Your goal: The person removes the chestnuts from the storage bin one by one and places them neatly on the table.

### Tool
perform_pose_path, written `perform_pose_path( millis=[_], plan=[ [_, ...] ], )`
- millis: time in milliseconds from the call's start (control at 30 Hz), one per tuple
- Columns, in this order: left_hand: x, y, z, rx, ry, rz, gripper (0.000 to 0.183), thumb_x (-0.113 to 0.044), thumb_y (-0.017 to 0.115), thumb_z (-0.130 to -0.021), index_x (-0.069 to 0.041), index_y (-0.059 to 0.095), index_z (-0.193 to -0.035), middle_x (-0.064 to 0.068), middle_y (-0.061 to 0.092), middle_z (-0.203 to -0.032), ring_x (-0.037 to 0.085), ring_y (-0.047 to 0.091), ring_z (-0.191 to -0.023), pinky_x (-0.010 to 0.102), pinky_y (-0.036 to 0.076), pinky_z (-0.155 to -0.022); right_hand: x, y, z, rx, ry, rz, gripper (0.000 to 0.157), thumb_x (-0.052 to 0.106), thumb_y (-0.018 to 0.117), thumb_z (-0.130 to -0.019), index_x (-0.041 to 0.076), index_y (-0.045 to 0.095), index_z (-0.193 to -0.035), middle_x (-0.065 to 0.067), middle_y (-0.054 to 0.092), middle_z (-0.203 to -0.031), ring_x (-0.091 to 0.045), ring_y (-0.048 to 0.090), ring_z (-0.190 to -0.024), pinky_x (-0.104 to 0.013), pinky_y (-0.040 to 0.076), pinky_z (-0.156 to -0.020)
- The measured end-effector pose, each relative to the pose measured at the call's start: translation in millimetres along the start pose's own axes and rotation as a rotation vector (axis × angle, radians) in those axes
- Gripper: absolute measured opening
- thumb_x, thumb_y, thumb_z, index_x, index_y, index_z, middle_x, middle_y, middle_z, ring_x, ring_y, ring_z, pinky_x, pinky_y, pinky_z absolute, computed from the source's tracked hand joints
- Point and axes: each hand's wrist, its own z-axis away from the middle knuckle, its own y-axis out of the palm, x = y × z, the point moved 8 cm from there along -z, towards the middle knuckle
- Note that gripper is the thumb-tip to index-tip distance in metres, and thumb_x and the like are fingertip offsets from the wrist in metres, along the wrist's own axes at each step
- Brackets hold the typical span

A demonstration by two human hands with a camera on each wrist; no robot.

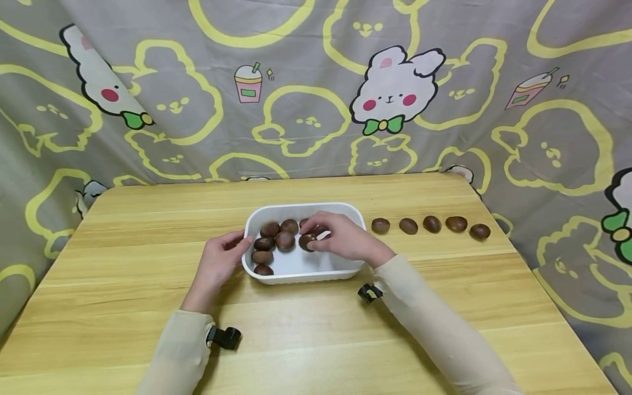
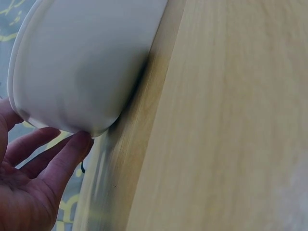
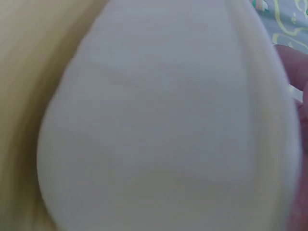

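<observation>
A white plastic tub stands on the table, with several brown chestnuts gathered toward its left end. My left hand grips that end, the thumb over the rim and the fingers against the outer wall. Reaching in from the right, my right hand pinches a dark chestnut between thumb and fingertips, inside the tub's outline. Another chestnut behind those fingers is partly hidden. In the right wrist view the tub's wall fills most of the picture, with a strip of the hand at the right edge.
To the right of the tub, several chestnuts lie in a loose row on the wooden table. A patterned grey curtain hangs behind the table's back edge and round its sides. Each sleeve carries a small black wrist camera.
</observation>
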Motion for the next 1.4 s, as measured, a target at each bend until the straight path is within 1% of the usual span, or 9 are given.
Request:
perform_pose_path(
  millis=[167,400,567,700,833,1033,1167,1233,1400],
  plan=[
    [0.1,0.8,-1.1,-0.003,-0.005,-0.015,0.045,-0.028,0.065,-0.097,0.000,0.060,-0.132,0.020,0.063,-0.124,0.020,0.061,-0.102,0.020,0.054,-0.076,-12,-25.5,11,-0.061,0.047,-0.014,0.024,0.005,0.073,-0.088,0.006,0.069,-0.111,-0.001,0.066,-0.108,-0.015,0.062,-0.098,-0.036,0.052,-0.085],
    [1.4,1.3,-0.3,0.003,-0.008,0.041,0.044,-0.026,0.065,-0.097,0.001,0.061,-0.131,0.020,0.063,-0.123,0.018,0.063,-0.099,0.023,0.055,-0.076,-30,-62.7,30,-0.162,0.140,-0.043,0.025,0.009,0.074,-0.089,0.006,0.068,-0.113,-0.006,0.066,-0.110,-0.022,0.062,-0.101,-0.039,0.052,-0.087],
    [0.8,-1.2,-0.2,0.000,0.004,-0.005,0.044,-0.028,0.066,-0.096,-0.001,0.062,-0.131,0.019,0.065,-0.121,0.016,0.062,-0.095,0.021,0.054,-0.074,-42,-80.1,46,-0.240,0.217,-0.072,0.027,0.017,0.074,-0.090,0.009,0.068,-0.114,-0.008,0.065,-0.111,-0.024,0.062,-0.101,-0.037,0.054,-0.081],
    [-0.7,-3.7,-1.2,-0.013,0.010,-0.041,0.045,-0.029,0.065,-0.096,-0.002,0.062,-0.131,0.018,0.065,-0.121,0.019,0.060,-0.100,0.019,0.052,-0.075,-50,-88.3,55,-0.289,0.247,-0.087,0.029,0.020,0.075,-0.090,0.009,0.067,-0.116,-0.008,0.065,-0.113,-0.024,0.062,-0.104,-0.035,0.055,-0.079],
    [-3.1,-3.4,-1.9,-0.016,0.022,-0.054,0.045,-0.030,0.065,-0.097,-0.001,0.062,-0.131,0.019,0.064,-0.122,0.022,0.059,-0.107,0.018,0.051,-0.078,-55,-95.8,64,-0.311,0.256,-0.080,0.030,0.016,0.073,-0.091,0.005,0.066,-0.118,-0.009,0.064,-0.116,-0.025,0.060,-0.109,-0.037,0.054,-0.085],
    [-4.3,-2.0,-2.4,-0.018,0.032,-0.044,0.046,-0.031,0.065,-0.096,-0.001,0.062,-0.131,0.019,0.064,-0.122,0.022,0.059,-0.106,0.018,0.051,-0.079,-66,-103.8,76,-0.312,0.256,-0.012,0.029,0.011,0.072,-0.091,0.005,0.066,-0.118,-0.010,0.064,-0.118,-0.027,0.058,-0.112,-0.044,0.049,-0.093],
    [-4.1,0.2,-1.0,-0.002,0.031,-0.022,0.044,-0.028,0.065,-0.096,0.000,0.062,-0.131,0.020,0.064,-0.122,0.022,0.060,-0.105,0.019,0.052,-0.078,-77,-102.1,87,-0.310,0.270,0.013,0.028,0.007,0.071,-0.090,0.003,0.066,-0.118,-0.012,0.063,-0.118,-0.029,0.057,-0.111,-0.046,0.048,-0.095],
    [-3.0,0.0,0.0,0.000,0.021,-0.030,0.044,-0.028,0.065,-0.097,0.000,0.062,-0.131,0.019,0.064,-0.122,0.022,0.060,-0.105,0.019,0.052,-0.078,-81,-98.5,91,-0.297,0.275,0.016,0.029,0.005,0.071,-0.090,0.002,0.066,-0.118,-0.013,0.063,-0.118,-0.030,0.057,-0.111,-0.047,0.048,-0.096],
    [-1.6,-2.8,0.7,-0.013,0.007,-0.065,0.048,-0.032,0.064,-0.097,-0.001,0.060,-0.133,0.018,0.063,-0.125,0.023,0.058,-0.110,0.017,0.049,-0.079,-90,-90.9,97,-0.265,0.313,0.043,0.029,0.006,0.071,-0.089,0.003,0.066,-0.118,-0.012,0.064,-0.118,-0.030,0.057,-0.111,-0.049,0.045,-0.098]
  ],
)
